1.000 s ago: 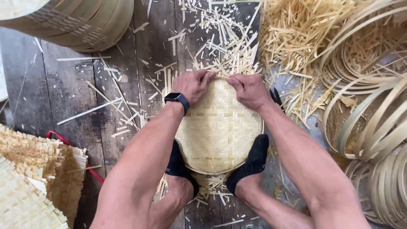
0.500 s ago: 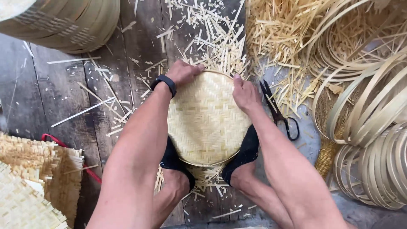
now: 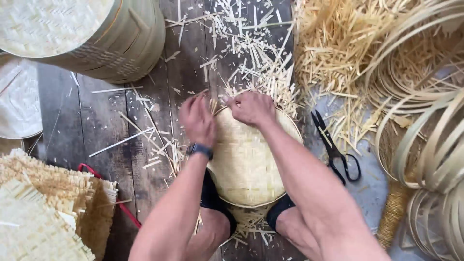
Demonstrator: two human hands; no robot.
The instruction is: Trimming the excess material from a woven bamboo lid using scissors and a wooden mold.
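Both hands, left [image 3: 197,120] and right [image 3: 251,107], grip the round woven bamboo tray's [image 3: 246,164] far rim beside black scissors [image 3: 336,150].

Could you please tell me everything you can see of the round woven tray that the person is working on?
The round woven bamboo tray is pale straw-coloured, a flat plaited mat held in a thin bent rim. It lies on the dark wooden plank floor, its near edge between the person's feet in black socks. Both hands grip its far edge: the left hand and the right hand pinch loose strip ends there. The forearms cross over both sides. Black scissors lie to its right, apart from it.
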